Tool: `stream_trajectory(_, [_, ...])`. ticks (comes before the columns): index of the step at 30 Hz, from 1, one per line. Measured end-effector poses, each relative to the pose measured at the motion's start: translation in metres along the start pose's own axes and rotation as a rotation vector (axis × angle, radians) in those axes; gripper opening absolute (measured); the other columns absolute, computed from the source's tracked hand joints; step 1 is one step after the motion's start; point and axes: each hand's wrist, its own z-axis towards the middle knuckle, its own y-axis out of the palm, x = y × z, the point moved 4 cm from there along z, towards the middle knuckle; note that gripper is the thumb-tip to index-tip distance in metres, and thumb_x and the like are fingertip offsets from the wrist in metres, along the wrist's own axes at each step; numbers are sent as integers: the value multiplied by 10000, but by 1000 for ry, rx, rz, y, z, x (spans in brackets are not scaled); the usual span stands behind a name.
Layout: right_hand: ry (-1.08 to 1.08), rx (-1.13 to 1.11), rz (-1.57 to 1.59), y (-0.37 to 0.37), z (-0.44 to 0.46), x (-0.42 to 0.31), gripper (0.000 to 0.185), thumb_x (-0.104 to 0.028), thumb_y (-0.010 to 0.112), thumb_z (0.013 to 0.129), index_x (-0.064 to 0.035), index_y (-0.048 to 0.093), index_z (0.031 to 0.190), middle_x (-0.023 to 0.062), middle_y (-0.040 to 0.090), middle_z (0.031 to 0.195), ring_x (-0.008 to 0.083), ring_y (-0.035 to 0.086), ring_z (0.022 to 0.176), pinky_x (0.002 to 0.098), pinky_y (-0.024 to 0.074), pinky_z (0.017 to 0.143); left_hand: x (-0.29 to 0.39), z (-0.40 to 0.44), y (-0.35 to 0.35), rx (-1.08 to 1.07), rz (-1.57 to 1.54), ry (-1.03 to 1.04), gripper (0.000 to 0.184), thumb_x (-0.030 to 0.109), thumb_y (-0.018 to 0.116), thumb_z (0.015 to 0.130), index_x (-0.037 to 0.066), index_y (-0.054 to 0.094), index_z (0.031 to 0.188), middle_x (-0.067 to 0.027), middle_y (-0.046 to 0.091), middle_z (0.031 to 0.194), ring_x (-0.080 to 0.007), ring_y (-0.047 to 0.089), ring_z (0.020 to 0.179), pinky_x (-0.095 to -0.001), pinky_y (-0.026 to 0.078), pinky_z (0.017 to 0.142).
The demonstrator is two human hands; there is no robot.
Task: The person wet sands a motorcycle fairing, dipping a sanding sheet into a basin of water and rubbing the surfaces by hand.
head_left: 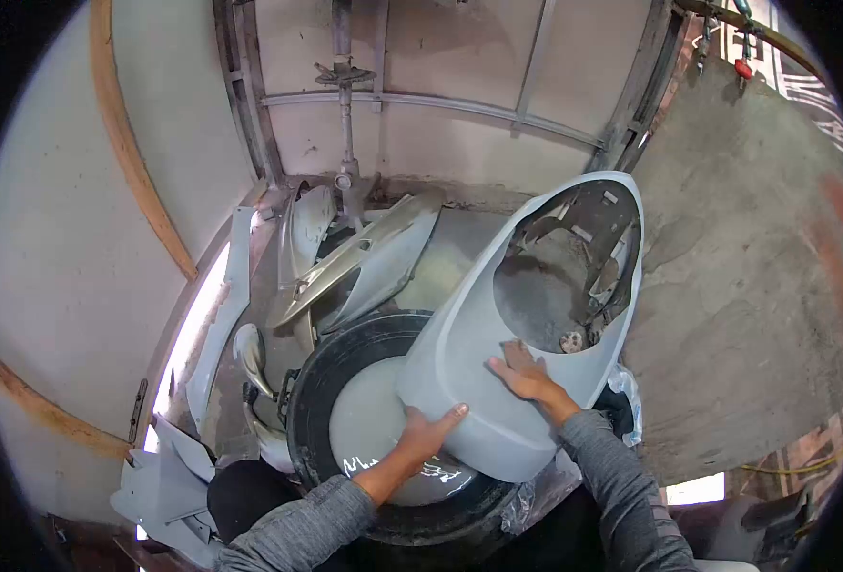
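Note:
A large, smooth grey body panel (474,353) with a wide oval opening leans over a black tub (312,419) of cloudy water. My left hand (423,434) grips the panel's lower left edge, thumb on the outer surface; its other fingers are partly hidden. Flat on the panel just below the opening lies my right hand (526,374), fingers spread. Whether anything is under that palm cannot be seen. Through the opening, the panel's darker inner side and a small round piece (571,341) show.
Behind the tub lie long silver-grey panels (374,253). More grey pieces (169,481) rest at lower left. A pipe with a valve (346,176) runs down the back wall. A large grey board (745,276) stands on the right, and clear plastic (521,505) lies by the tub.

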Motion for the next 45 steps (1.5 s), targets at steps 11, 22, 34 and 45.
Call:
stream_trajectory(11, [-31,-4,45,-2,-21,-17,870,-667,388,970,-74,235,1589,212,143,1666,357,121,1548,631,70,1197,-8,10,-4,-36,67,-95,1153,535,747,867,-204,79,1448,-349,368,1435,-425,472,1321,-527,476,1018])
stream_trajectory(22, [-255,57,232,13,-31,-54,862,-605,447,989,88,342,1490,311,254,1594,411,203,1513,428,194,1226,-3,4,4,10,-103,-154,1195,386,796,852,-197,-43,1473,-316,361,1480,-369,427,1366,-429,352,1149])
stream_trajectory(34, [-258,54,302,4,-41,-52,878,-583,422,1007,136,288,1493,343,171,1607,428,132,1525,436,127,1246,-18,11,3,75,-86,-133,1202,394,796,844,-198,-46,1464,-335,326,1486,-380,440,1352,-423,397,1119])
stream_trajectory(45, [13,54,284,-10,-3,-33,852,-551,364,1032,123,210,1529,331,104,1626,394,68,1544,413,79,1254,-11,11,5,75,-66,-144,1089,370,774,887,-172,29,1469,-334,355,1457,-389,445,1348,-442,431,1098])
